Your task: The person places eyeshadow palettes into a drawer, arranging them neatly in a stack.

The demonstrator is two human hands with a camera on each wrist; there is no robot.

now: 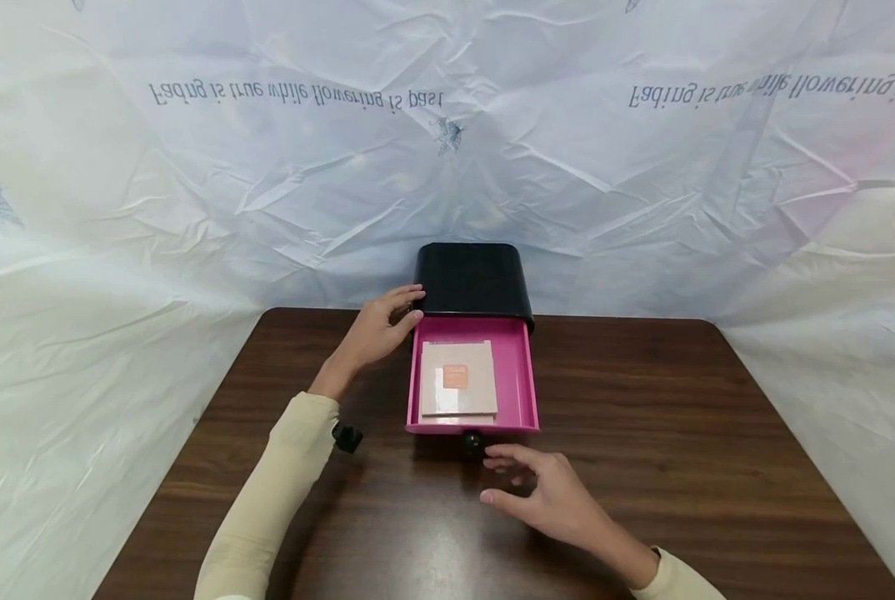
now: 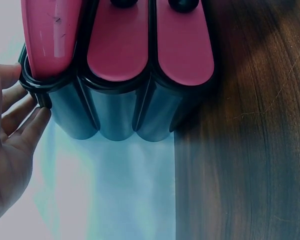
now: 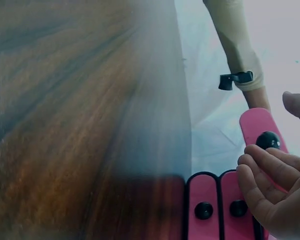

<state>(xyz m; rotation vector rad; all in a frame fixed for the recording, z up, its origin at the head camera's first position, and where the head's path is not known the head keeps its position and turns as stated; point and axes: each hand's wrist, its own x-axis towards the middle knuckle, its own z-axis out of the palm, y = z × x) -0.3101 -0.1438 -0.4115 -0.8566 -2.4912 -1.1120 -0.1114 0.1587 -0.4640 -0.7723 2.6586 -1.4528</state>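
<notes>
A black cabinet (image 1: 473, 279) with three pink drawers stands at the table's far edge. Its top drawer (image 1: 518, 375) is pulled out, and a flat pale box with an orange square (image 1: 458, 379) lies in its left part. My left hand (image 1: 376, 329) rests against the cabinet's upper left side, thumb near the front rim and fingers along the side. Just right of the drawer's round black knob (image 1: 473, 442) is my right hand (image 1: 552, 496), fingers loosely bent and thumb apart, holding nothing. The lower drawers (image 2: 185, 50) are closed in the left wrist view.
The dark wooden table (image 1: 642, 400) extends to both sides of the cabinet. Behind it hangs a creased pale sheet (image 1: 305, 183) with printed words. A small black device (image 1: 347, 437) sits on my left wrist.
</notes>
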